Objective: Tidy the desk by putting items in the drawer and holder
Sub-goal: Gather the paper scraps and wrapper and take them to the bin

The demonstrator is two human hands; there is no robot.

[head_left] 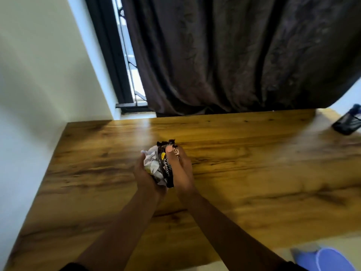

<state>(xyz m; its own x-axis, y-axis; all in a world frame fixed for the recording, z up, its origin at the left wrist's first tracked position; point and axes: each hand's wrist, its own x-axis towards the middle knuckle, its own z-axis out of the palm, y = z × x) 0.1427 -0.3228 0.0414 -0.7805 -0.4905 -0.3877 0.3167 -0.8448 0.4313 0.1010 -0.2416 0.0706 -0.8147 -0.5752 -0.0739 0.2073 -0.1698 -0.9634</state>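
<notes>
Under both my forearms runs the broad wooden desk top point(244, 173) with its dark streaky grain, and beyond my fingertips hangs a heavy dark brown curtain point(234, 55). Far off to the right of my right hand, at the desk's back corner, stands a dark mesh holder point(346, 124); I think that is the pen holder, though it is blurred and cut by the frame edge. No drawer shows from here.

My left hand point(144, 174) is cupped, fingers curled under a crumpled white paper wad point(151, 163). My right hand point(180, 167) closes from the other side, thumb pressed flat along a glossy dark brown snack wrapper point(168, 169) with white lettering, which sits against the paper between my palms.

To do this well I should squeeze both into one tight bundle, keep the loose serrated wrapper end tucked under my thumb, and carry it in one hand so the other can pull the drawer.
</notes>
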